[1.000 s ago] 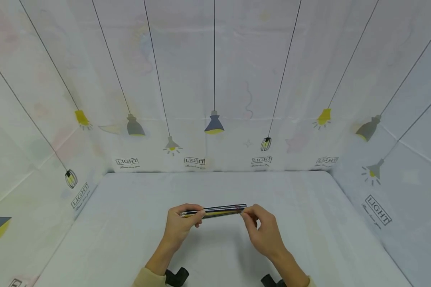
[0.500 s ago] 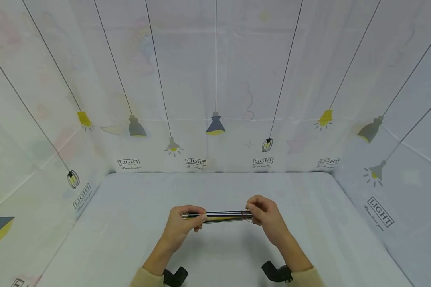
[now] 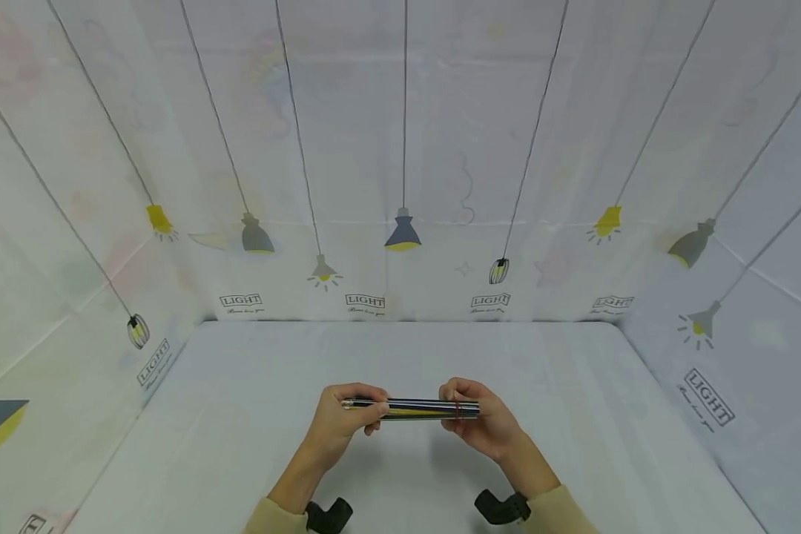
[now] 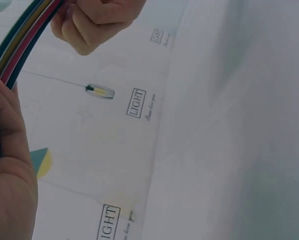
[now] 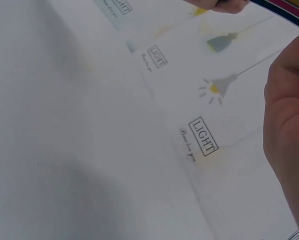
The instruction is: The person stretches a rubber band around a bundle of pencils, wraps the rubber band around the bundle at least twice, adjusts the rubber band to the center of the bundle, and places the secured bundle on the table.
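Slid inward along the bundle since the earlier frames, right hand [image 3: 475, 424], now wrapped over the end that was only pinched before. Held level between both hands above the white cloth-covered counter [image 3: 240, 415]: slim bundle of coloured pencils, dark, yellow and red sided [image 3: 414, 407], with a thin red rubber band [image 3: 458, 409] just inside the right hand's fingers. Left hand [image 3: 343, 423] curled round the other end, thumb on top. From the left wrist view, same pencil ends [image 4: 20, 44] fanned slightly against the fingers. Likely light and stiff, but smooth-sided and apt to slip past one another where unbanded; best gripped round the whole bunch near each end, not by a single pencil. Beyond the hands, white fabric backdrop printed with hanging lamps [image 3: 402, 230].
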Motion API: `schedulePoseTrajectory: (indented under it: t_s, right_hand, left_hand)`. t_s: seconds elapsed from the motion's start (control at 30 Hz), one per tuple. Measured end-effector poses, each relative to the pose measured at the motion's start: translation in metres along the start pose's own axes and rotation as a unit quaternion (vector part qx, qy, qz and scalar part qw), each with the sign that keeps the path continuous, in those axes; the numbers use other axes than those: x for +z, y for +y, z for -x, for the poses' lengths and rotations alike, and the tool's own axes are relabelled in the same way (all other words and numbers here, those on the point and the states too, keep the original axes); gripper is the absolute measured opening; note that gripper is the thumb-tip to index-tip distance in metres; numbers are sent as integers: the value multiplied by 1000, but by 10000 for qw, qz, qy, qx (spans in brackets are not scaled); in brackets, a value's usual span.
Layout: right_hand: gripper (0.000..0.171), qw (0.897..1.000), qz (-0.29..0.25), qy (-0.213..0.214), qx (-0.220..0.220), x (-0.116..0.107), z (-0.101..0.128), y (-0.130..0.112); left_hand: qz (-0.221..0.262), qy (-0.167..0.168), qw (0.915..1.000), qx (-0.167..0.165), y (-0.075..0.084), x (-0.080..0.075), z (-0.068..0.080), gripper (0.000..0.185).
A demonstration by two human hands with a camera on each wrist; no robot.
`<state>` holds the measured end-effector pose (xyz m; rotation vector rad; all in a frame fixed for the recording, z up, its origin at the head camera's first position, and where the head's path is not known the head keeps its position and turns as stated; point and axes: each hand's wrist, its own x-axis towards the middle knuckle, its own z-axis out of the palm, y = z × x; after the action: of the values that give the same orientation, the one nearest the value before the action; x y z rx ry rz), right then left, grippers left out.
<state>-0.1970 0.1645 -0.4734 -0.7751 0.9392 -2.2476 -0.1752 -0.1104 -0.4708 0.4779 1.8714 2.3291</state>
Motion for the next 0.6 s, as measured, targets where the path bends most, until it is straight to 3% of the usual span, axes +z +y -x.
schedulePoseTrajectory:
  t_s: [0.27, 0.47, 0.6]
  right_hand:
    - [32, 9940, 817, 716, 82, -5, 7, -3]
    - [21, 9752, 1617, 1419, 525, -11, 11, -6]
    - [19, 9657, 1854, 1730, 554, -12, 15, -9]
  left_hand:
    - [-191, -45, 9997, 130, 3, 2, 2, 21]
    - [-307, -48, 9993, 195, 5, 2, 3, 18]
    - [-361, 85, 9993, 108, 6, 0, 2, 21]
